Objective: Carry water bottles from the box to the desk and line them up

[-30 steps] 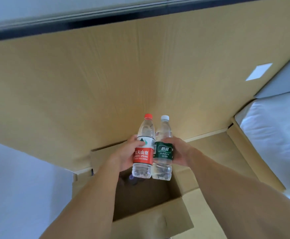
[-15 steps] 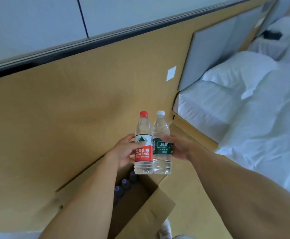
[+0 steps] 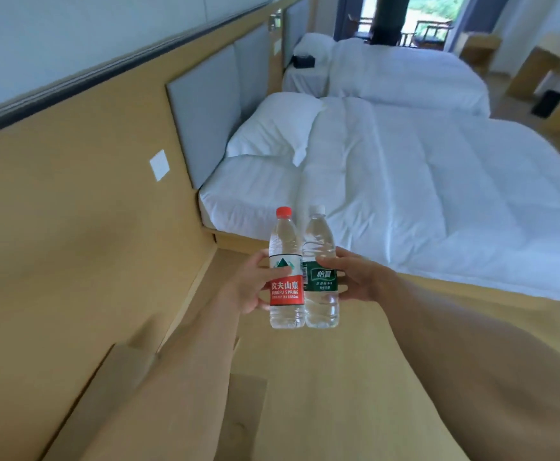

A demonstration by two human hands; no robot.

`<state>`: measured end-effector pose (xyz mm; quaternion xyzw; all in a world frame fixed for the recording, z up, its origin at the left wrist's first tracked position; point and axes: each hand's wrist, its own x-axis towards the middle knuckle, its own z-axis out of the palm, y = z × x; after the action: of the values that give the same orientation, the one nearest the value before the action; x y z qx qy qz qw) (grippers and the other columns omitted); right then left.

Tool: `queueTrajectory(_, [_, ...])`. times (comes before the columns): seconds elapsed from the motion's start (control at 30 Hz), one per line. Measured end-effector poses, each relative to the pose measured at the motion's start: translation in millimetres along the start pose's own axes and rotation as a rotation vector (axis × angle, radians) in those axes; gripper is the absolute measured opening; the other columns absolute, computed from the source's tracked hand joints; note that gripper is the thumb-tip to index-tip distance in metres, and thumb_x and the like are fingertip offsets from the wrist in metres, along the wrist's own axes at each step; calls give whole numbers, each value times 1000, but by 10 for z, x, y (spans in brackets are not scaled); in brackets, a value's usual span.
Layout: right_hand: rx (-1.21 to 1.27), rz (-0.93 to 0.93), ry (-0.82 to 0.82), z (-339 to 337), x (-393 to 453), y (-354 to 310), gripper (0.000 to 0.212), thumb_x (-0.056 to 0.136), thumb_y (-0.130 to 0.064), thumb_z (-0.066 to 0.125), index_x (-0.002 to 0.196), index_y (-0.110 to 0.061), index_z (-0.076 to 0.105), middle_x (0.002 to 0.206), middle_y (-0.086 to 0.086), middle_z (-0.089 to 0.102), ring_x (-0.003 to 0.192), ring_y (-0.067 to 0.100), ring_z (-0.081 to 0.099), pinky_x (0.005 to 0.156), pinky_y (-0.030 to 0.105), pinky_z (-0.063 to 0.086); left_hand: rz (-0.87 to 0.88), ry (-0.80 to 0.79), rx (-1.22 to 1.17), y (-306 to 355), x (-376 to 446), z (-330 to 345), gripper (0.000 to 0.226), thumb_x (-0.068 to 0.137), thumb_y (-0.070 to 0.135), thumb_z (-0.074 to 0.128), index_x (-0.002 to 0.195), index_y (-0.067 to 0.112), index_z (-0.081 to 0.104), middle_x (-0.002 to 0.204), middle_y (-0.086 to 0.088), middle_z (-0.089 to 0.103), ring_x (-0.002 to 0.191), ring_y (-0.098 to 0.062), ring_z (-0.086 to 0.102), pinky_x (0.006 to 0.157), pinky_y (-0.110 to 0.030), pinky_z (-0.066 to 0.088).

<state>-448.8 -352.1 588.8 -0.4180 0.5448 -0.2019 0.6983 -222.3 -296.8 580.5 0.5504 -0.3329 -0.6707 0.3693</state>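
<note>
Cardboard box (image 3: pixel 132 371) at lower left, only blurred flaps showing; inside not visible, contents cannot tell. Half a second ago the box was open under the hands with dark bottle caps visible inside; view has since swung right and up, box slid to the frame edge, both beds and window now in sight. Grip on bottles unchanged.

Two clear plastic bottles held upright, side by side, touching, in mid-air above the wood floor (image 3: pixel 348 377), in front of the near bed (image 3: pixel 421 201). Red bottle (image 3: pixel 285 271): red cap, red and white label with green triangle logo, water nearly to the neck. Green bottle (image 3: pixel 322 267): white cap, dark green label, also full. Both caps on.

Left hand (image 3: pixel 252 287) wraps the red bottle, thumb across the label front, fingers behind. Right hand (image 3: pixel 361 277) holds the green bottle, thumb on the label top, fingers curled round the back.

Pillow (image 3: pixel 275 128) on near bed, second bed (image 3: pixel 405 71) behind. Wall panel (image 3: pixel 72 227) left, white switch (image 3: pixel 159 165) on it. No tabletop reached yet.
</note>
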Motion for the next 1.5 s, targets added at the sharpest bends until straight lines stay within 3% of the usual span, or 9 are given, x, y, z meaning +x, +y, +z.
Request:
queueTrajectory(0.13, [54,-21,120,-707,-421,186,38,87,-22,75,122,-27,62,110,6,74,106,30,68,80,46,57,-12,-103,81,8,239,755,49,85,13,78,128,23,57,121,-13,68,108,-36,67,91,-70,50])
queueTrajectory(0.3, [119,-53,243,-1547,-983,524,40,85,-25,77,123,-27,61,116,7,72,106,30,68,84,47,57,-17,-232,156,-70,419,1740,52,85,11,78,129,25,56,125,-15,66,104,-30,67,91,-66,52])
queueTrajectory(0.4, [160,-63,303,-2025,-1298,726,38,86,-25,76,121,-28,62,116,6,72,107,31,67,82,48,57,-21,-301,190,-135,484,2336,55,85,10,78,128,33,52,123,-14,66,101,-27,68,82,-59,57])
queueTrajectory(0.53, [221,-59,378,-2620,-1703,1013,33,85,-25,77,115,-30,65,109,3,74,103,28,69,76,46,58,-43,-378,260,-262,575,3117,77,85,11,78,147,34,39,128,-16,63,105,-31,67,74,-55,58])
queueTrajectory(0.67, [297,-56,464,-3211,-2087,1342,36,85,-24,77,118,-32,64,110,2,74,103,27,69,77,47,58,-73,-464,316,-436,698,3908,72,85,11,77,144,35,42,120,-13,67,99,-29,68,69,-51,58])
queueTrajectory(0.83, [391,-27,601,-3834,-2631,1749,32,83,-26,79,112,-22,68,100,3,76,100,24,69,87,51,57,-105,-595,388,-682,785,4875,64,82,16,81,134,38,51,114,-10,72,100,-29,70,73,-57,59])
queueTrajectory(0.97, [475,-18,716,-4222,-3051,2024,36,81,-26,80,114,-17,68,106,7,74,100,26,69,90,54,55,-131,-698,441,-848,810,5587,55,83,15,80,124,43,57,112,-9,73,99,-31,70,78,-61,57])
queueTrajectory(1.23, [605,-20,915,-4981,-3612,2384,42,84,-26,78,123,-14,65,118,10,71,109,29,67,95,56,53,-157,-904,565,-1007,973,6882,63,87,13,77,138,35,50,124,-13,68,114,-39,65,88,-71,50])
queueTrajectory(1.5, [662,-13,1038,-6161,-3780,2367,43,83,-29,79,121,-15,66,117,10,71,111,30,66,96,58,52,-175,-1051,613,-952,1633,8251,62,83,16,80,134,38,52,117,-10,71,104,-31,68,84,-68,53])
